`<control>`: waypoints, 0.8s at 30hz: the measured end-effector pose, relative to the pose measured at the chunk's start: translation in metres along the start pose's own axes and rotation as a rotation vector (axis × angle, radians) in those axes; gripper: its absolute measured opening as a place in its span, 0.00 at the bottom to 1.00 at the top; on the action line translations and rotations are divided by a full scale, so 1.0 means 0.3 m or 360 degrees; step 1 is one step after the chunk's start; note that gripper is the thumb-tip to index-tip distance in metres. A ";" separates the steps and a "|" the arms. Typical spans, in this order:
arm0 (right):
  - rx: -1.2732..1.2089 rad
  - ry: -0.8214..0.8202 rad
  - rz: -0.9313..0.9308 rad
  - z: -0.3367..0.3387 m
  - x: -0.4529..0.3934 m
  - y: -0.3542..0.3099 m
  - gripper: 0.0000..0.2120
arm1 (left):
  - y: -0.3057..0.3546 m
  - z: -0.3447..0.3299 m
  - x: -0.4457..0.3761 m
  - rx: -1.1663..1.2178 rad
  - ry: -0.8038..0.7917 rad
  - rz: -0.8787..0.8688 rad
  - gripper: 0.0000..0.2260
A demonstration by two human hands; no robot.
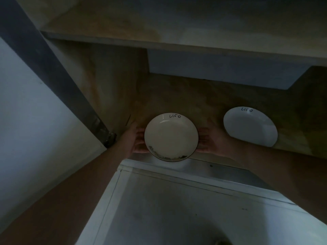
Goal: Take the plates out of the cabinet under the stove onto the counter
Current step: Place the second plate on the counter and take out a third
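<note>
Got the cream plate (170, 137) cradled between my left hand (134, 138) and right hand (210, 140) at the cabinet shelf (194, 96) front edge, so clipping the sill could slip it, second plate (250, 126) waiting toward the right.

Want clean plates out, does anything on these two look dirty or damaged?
Yes: the held plate has dark smudges along its near rim, dirt or wear, can't tell which. The other plate looks clean.

Near plate (171, 137) between both hands, second plate (250, 127) right, on shelf (194, 96).
</note>
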State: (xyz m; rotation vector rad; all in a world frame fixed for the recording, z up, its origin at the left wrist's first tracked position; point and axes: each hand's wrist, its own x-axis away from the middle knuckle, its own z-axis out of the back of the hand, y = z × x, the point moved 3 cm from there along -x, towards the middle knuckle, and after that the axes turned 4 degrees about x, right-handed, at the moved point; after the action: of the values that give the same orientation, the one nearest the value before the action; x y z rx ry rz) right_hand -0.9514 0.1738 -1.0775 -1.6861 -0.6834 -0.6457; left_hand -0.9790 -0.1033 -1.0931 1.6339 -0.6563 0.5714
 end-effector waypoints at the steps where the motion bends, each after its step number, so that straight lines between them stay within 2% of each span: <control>1: 0.0000 0.0010 0.0005 0.000 0.002 -0.001 0.30 | 0.008 0.004 0.007 0.0011 0.0009 -0.0016 0.31; 9: 0.0091 0.0033 0.0076 -0.020 -0.001 -0.008 0.27 | 0.025 0.018 0.056 -0.0006 -0.0003 -0.0073 0.27; 16: 0.0490 0.0318 0.0217 -0.061 -0.004 -0.003 0.13 | -0.004 0.062 0.126 0.0189 0.0061 -0.0086 0.23; 24: 0.0523 0.0297 0.0056 -0.115 0.259 0.030 0.15 | -0.053 0.043 0.392 0.0299 0.0115 0.0031 0.22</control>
State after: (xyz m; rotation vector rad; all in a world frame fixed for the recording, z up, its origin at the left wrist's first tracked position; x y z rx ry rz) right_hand -0.8941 0.1466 -1.0201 -1.3142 -0.5892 -0.6196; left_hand -0.8833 -0.1264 -1.0253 1.7742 -0.5794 0.7206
